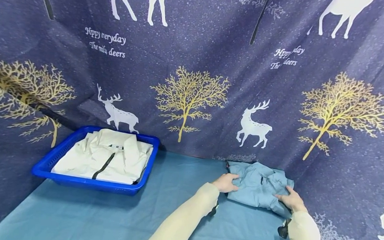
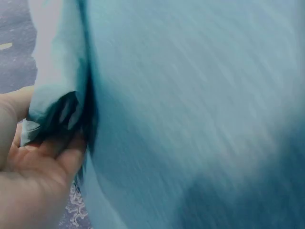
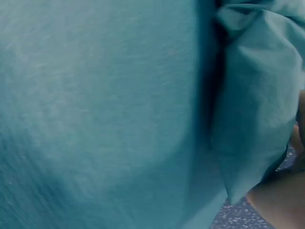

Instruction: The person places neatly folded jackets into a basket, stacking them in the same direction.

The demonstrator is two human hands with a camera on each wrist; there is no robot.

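While my left hand (image 1: 225, 182) grasps the left edge of the folded light-blue fabric garment (image 1: 260, 187), fingers curled under its layers, my right hand (image 1: 291, 200) rests on the garment's right front corner, and I cannot tell whether that grip is clenched. The garment lies on the blue cloth-covered surface (image 1: 115, 214) at the far right, against the deer-printed navy backdrop (image 1: 194, 80). Well apart at the left stands a blue plastic basket (image 1: 43, 167) holding a folded cream garment (image 1: 105, 155).

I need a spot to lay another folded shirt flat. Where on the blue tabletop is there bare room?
The widest bare patch of tabletop lies between the blue basket and the left hand, running to the near edge. The basket is full with a cream garment. The far right corner is crowded: both hands, the right hand too, are on the teal garment.
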